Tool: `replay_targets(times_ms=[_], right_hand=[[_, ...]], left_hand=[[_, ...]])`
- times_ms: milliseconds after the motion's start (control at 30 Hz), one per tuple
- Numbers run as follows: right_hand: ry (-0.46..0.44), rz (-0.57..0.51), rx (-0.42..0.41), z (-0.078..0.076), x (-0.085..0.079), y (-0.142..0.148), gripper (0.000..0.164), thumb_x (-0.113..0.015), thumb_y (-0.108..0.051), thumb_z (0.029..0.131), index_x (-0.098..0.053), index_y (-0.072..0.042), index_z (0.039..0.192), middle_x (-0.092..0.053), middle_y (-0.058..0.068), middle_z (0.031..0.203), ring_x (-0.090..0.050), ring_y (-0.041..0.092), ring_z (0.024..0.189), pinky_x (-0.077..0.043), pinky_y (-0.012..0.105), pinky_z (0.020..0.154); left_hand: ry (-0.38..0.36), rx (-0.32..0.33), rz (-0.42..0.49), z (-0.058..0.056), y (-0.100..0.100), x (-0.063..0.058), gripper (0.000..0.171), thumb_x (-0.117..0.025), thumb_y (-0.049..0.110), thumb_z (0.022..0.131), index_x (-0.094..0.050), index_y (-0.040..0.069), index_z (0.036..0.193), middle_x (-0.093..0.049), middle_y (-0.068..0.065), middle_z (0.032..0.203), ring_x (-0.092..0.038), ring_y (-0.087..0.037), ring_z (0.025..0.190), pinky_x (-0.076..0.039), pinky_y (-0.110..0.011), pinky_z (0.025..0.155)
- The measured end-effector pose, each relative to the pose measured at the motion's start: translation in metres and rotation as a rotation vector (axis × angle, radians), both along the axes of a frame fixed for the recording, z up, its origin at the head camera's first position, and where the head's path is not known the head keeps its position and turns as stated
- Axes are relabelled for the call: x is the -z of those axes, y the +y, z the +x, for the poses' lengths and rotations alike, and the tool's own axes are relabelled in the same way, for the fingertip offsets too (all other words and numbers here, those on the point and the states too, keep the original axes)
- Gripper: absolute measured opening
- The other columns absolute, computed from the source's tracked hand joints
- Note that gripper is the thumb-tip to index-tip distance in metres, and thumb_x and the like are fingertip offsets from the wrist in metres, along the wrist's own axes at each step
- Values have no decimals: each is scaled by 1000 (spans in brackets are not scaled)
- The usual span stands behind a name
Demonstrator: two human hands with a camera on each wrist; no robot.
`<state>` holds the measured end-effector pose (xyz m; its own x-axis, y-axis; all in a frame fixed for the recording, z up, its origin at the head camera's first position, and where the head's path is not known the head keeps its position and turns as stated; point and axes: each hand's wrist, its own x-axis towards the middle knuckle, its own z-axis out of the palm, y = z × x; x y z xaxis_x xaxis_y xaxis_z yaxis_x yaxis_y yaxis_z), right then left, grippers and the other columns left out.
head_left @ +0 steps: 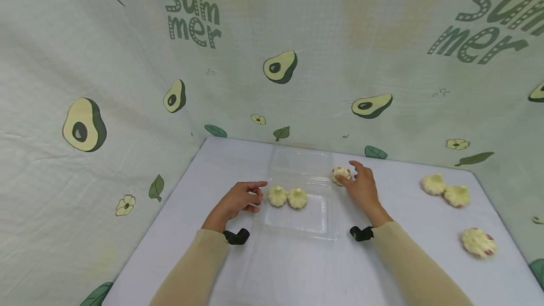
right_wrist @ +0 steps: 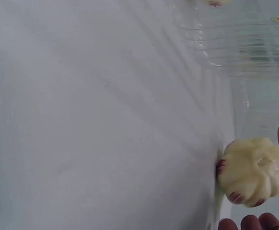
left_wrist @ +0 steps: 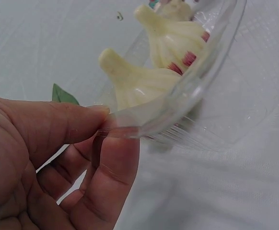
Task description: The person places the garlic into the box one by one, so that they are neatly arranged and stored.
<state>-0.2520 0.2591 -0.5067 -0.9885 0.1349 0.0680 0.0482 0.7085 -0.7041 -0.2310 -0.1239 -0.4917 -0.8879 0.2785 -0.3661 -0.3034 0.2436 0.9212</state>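
A clear plastic box (head_left: 316, 214) with its lid (head_left: 301, 162) folded back lies on the table. Two pale garlic bulbs (head_left: 277, 196) (head_left: 297, 198) sit side by side in its left part, stems up. My left hand (head_left: 240, 200) pinches the box's left rim (left_wrist: 149, 120) between thumb and forefinger. Beyond the box's right side, another garlic bulb (right_wrist: 252, 172) with reddish marks rests on its side on the table. Around it my right hand (head_left: 361, 188) is spread, the thumb overlapping the bulb in the head view and the fingertips (right_wrist: 249, 223) standing apart from it in the right wrist view.
Two garlic bulbs (head_left: 433, 184) (head_left: 456, 196) lie together at the table's far right, and another bulb (head_left: 479, 242) is nearer the right edge. A printed cloth (head_left: 323, 27) with avocados hangs behind and beside the white table (head_left: 293, 273).
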Motion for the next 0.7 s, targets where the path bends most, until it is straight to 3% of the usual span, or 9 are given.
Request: replay_targets(times_ms=[167,467,700], right_hand=[[-31,-37,-6,-6,9,1,72,-72,-32,101,-40,-3,158,-43,36,146,-54,48,127,-49,60,100],[-9,-19,-4,-13,18,2,68,-74,-29,99,-45,-1,154,-50,34,139,-57,45,120,-47,57,98],[-56,-21,-5,-13,23,4,65,-72,-30,100,-47,1,152,-53,32,138,-55,42,118,-47,58,100]], left_hand=[[0,-2,-2,0,0,2,55,-70,-2,97,-62,13,149,-60,-8,108,-61,-17,79,-61,-27,67],[7,2,-1,-1,0,5,55,-70,-3,97,-62,13,149,-60,-8,107,-61,-17,78,-61,-27,66],[7,4,-10,-1,1,3,54,-70,-2,98,-62,13,149,-60,-8,107,-61,-16,76,-60,-27,66]])
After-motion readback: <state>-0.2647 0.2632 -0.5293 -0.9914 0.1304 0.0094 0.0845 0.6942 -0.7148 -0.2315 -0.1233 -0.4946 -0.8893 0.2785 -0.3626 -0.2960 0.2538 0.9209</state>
